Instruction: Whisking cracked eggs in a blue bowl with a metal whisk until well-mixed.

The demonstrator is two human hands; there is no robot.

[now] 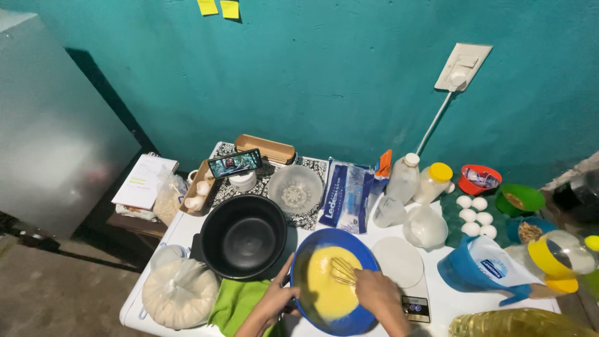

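A blue bowl (362,318) holding yellow batter (327,284) sits at the near edge of the white table (449,299). My left hand (279,296) grips the bowl's left rim. My right hand (377,293) is closed on the handle of a wire whisk (343,270), whose loops rest in the batter. The whisk's handle is hidden inside my fist.
A black pot (243,236) stands left of the bowl, with a green cloth (237,302) and a white flour bag (180,292) beside it. A scale (415,307), several eggs (474,215), a blue pitcher (480,268), an oil bottle (518,324), jars and small bowls crowd the right.
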